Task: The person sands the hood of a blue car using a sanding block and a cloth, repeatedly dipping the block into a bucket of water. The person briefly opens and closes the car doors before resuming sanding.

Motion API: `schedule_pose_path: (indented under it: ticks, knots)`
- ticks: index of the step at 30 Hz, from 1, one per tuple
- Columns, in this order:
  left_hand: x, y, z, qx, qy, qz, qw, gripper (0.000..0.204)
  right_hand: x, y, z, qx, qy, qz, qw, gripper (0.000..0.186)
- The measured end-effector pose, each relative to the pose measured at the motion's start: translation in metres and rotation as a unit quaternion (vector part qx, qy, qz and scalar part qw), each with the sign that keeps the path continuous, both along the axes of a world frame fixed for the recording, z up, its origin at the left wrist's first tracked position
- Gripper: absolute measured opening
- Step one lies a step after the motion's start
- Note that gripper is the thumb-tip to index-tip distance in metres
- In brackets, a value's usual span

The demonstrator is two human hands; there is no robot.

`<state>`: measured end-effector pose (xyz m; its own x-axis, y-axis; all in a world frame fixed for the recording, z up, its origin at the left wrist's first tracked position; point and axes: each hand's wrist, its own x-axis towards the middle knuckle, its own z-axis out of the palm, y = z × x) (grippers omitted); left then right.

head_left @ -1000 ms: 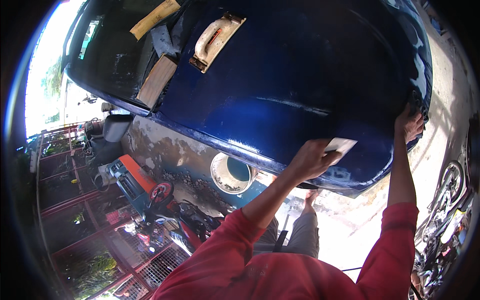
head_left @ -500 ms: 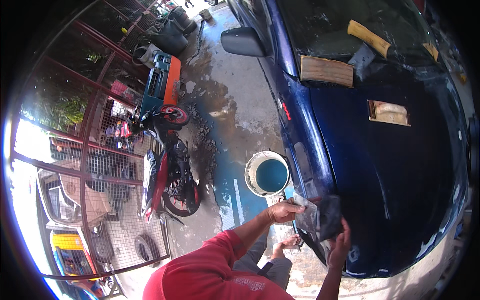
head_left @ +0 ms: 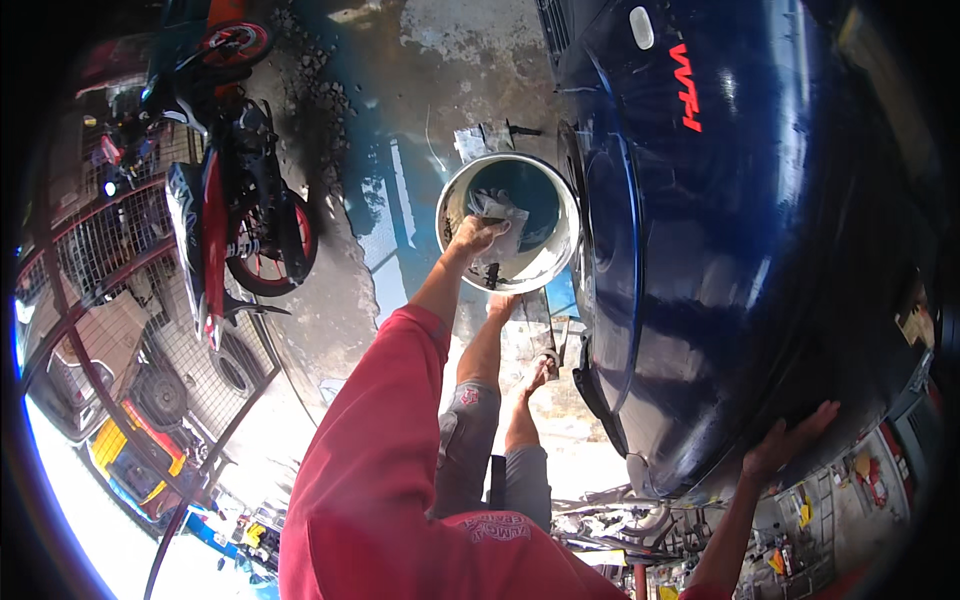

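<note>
My left hand [head_left: 478,237] reaches down inside a large white bucket [head_left: 450,190], its fingers closed on a crumpled light-grey sheet [head_left: 513,224]. Whether the sheet is cloth or sanding paper I cannot make out. Part of it lies in or just above the blue-grey water [head_left: 540,200]. Out to the right, my right hand [head_left: 788,440] is open, fingers stretched out and nothing in it. It lies on or just over the front of the dark blue car [head_left: 720,300]; contact is hard to judge in the shade.
The bucket stands close beside the car's side. My bare feet [head_left: 540,372] are just below it on the wet concrete. A red and black motorcycle [head_left: 212,230] stands at the left before a wire mesh fence [head_left: 100,235]. Assorted parts [head_left: 640,520] lie behind the car's end.
My view has swung down toward the bucket. My left hand has moved from beside the car into the bucket with the sheet. My right hand has parted from the dark piece and moved right.
</note>
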<state>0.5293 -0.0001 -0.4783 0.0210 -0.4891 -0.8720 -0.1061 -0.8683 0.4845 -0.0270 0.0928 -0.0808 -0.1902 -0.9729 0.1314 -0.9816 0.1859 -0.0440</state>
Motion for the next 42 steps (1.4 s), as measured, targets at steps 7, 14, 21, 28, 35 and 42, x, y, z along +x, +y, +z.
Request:
schedule_pose_path:
  ticks: [7, 14, 21, 28, 35, 42]
  knots:
    - [-0.015, -0.007, -0.211, -0.069, -0.252, -0.246, 0.933, 0.068, 0.004, -0.006, -0.024, 0.011, -0.053, -0.008, 0.998, 0.100]
    - [-0.044, 0.034, -0.250, -0.144, -0.285, -0.357, 0.878, 0.047, -0.006, -0.011, -0.037, 0.017, -0.054, -0.003, 0.998, 0.104]
    - [-0.028, 0.064, -0.035, -0.254, -0.096, -0.048, 0.961, 0.022, -0.002, -0.003, -0.010, -0.040, -0.023, 0.020, 0.999, 0.109]
    - [-0.092, 0.030, 0.315, -0.071, 0.263, 0.117, 0.955, 0.046, 0.000, -0.002, 0.019, -0.042, -0.042, -0.025, 0.998, 0.095]
    - [-0.252, 0.009, 0.510, -0.120, 0.485, -0.049, 0.865, 0.051, 0.049, 0.037, 0.098, -0.120, -0.846, -0.141, 0.499, 0.090]
    - [-0.379, -0.064, 0.550, -0.445, 0.221, -0.233, 0.836, 0.048, -0.032, 0.035, 0.133, -0.267, -0.874, -0.197, 0.356, 0.048]
